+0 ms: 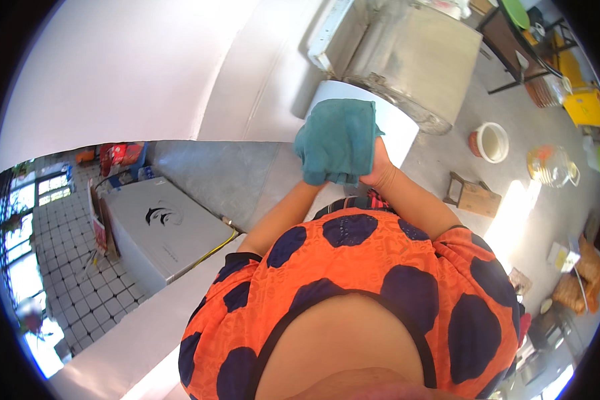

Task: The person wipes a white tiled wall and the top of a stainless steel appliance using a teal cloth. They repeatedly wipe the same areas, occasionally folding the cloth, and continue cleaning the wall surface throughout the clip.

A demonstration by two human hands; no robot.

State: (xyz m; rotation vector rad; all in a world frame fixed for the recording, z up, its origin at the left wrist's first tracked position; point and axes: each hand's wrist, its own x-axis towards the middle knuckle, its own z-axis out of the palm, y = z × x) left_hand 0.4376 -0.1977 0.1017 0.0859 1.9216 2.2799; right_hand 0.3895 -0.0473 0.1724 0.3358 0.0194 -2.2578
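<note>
A folded teal cloth (337, 140), apparently a towel, is held in front of my body, over a smooth white surface (397, 122). My right hand (380, 162) grips its right side; the thumb side of the palm shows, while the fingers are hidden behind the fabric. Coming up from the lower left, my left forearm (285, 217) ends under the cloth. The fabric drapes over my left hand and covers its fingers. Both hands are close together. Whether the cloth touches the white surface below cannot be told.
A metal-topped cabinet (420, 55) stands beyond the white surface. At the left are a pale wall (130, 70) and a boxy white appliance (167, 225). On the floor to the right are a bucket (491, 142), a small wooden stool (475, 197) and a clear plastic jug (547, 165).
</note>
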